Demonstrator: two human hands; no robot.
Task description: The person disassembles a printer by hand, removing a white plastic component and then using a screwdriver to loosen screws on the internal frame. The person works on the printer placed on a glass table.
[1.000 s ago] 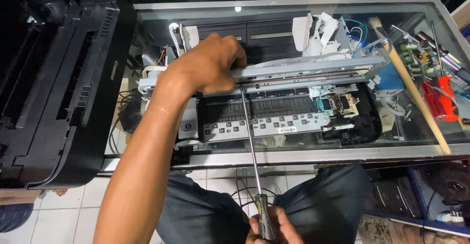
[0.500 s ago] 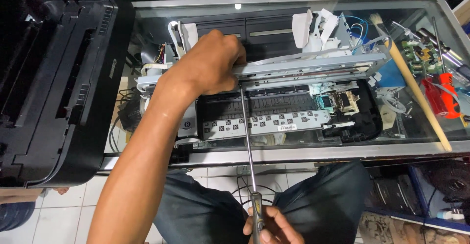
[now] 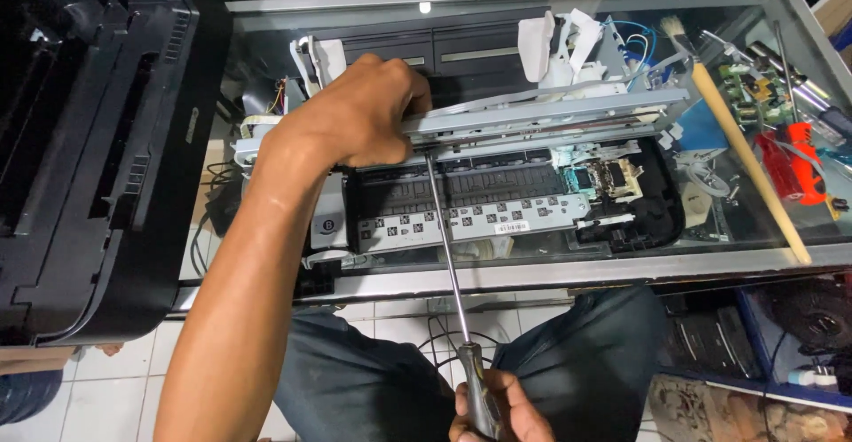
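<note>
Fingers (image 3: 404,87) of the left hand (image 3: 355,118): curled over the grey metal rail (image 3: 550,114) of the opened printer (image 3: 497,185) on the glass table (image 3: 532,269), unmoved since a second ago. Right hand (image 3: 493,406): wrapped around the long screwdriver (image 3: 444,247) handle, risen slightly into view. Tip apparently meets the rail beneath the left hand, still seated, so the screw work looks ongoing.

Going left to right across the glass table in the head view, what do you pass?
Black printer housing → left hand on the grey metal printer rail → long wooden-handled brush → red-handled tool.
</note>
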